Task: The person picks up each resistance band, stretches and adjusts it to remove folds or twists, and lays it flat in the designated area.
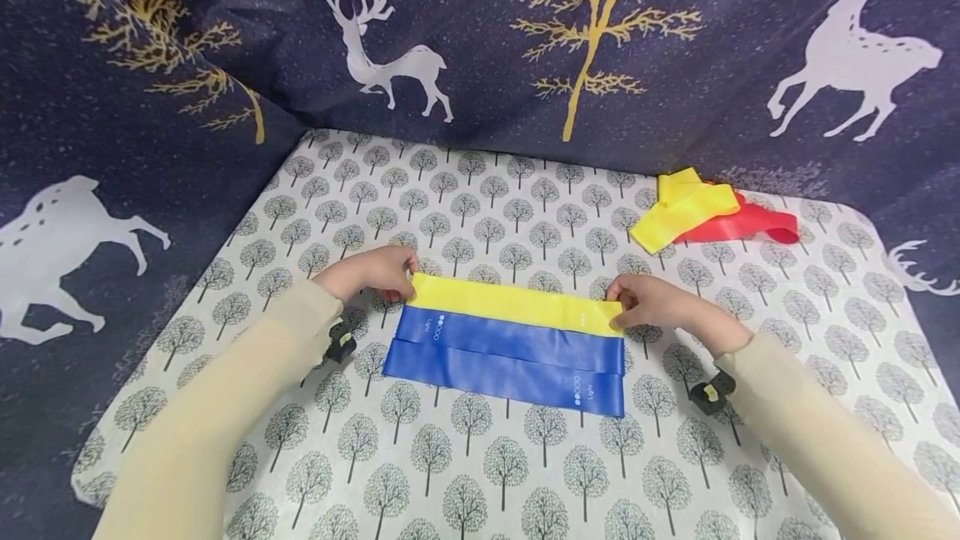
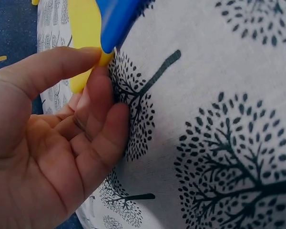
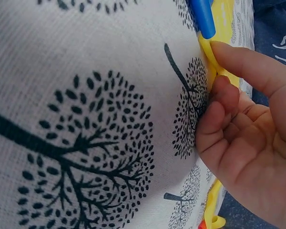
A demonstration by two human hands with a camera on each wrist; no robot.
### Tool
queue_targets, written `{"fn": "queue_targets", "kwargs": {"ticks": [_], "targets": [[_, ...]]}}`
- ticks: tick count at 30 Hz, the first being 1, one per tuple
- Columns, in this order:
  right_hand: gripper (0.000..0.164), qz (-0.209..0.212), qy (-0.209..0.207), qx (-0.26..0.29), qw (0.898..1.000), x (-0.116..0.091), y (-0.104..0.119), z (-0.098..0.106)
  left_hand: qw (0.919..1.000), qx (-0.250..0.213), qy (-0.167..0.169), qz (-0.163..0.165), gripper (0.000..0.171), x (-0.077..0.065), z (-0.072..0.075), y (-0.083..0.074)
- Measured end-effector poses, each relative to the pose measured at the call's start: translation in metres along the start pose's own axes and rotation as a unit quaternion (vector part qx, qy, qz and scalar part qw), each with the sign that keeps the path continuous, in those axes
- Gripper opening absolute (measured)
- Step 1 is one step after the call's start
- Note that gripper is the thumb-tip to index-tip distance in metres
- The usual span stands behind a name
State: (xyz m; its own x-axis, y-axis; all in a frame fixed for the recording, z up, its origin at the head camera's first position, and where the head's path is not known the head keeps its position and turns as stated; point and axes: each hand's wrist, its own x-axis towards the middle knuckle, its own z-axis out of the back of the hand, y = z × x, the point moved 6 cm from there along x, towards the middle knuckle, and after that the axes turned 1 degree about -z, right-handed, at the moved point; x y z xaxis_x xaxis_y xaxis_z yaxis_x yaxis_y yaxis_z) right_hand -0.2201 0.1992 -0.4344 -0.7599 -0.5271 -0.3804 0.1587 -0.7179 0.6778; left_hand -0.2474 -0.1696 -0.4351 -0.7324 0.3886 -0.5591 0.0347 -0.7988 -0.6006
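A yellow resistance band (image 1: 517, 304) lies stretched out flat between both hands in the head view. My left hand (image 1: 381, 271) pinches its left end between thumb and fingers, and the pinch also shows in the left wrist view (image 2: 62, 124). At the other end my right hand (image 1: 656, 304) pinches the band's right corner; the thumb meets the yellow edge in the right wrist view. Just below, along the yellow band's near edge, lies a blue resistance band (image 1: 502, 377) in two offset layers, with white dots and the print "Light".
Toward the back right of the table, a second yellow band (image 1: 686, 215) lies crumpled over a red band (image 1: 750, 223). A white cloth (image 1: 480, 473) printed with trees covers the table. Behind it hangs a dark blue curtain (image 1: 480, 40) with deer and golden trees.
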Motion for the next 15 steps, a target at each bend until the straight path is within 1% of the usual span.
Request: {"fn": "queue_targets", "kwargs": {"ticks": [4, 10, 13, 15], "targets": [[0.031, -0.005, 0.000, -0.011, 1.000, 0.001, 0.002, -0.001, 0.9999, 0.013, -0.003, 0.001, 0.037, -0.001, 0.000, -0.001], [0.028, -0.014, -0.001, -0.041, 0.999, 0.000, 0.008, 0.000, 0.9995, 0.021, -0.006, -0.024, 0.042, -0.002, 0.003, -0.002], [0.027, -0.013, 0.003, -0.049, 0.999, -0.001, 0.011, 0.001, 0.9992, 0.023, 0.000, -0.033, 0.043, -0.003, 0.004, -0.002], [0.027, -0.007, 0.008, -0.051, 0.999, -0.002, 0.011, 0.001, 0.9991, 0.026, 0.007, -0.034, 0.043, -0.004, 0.005, -0.001]]}}
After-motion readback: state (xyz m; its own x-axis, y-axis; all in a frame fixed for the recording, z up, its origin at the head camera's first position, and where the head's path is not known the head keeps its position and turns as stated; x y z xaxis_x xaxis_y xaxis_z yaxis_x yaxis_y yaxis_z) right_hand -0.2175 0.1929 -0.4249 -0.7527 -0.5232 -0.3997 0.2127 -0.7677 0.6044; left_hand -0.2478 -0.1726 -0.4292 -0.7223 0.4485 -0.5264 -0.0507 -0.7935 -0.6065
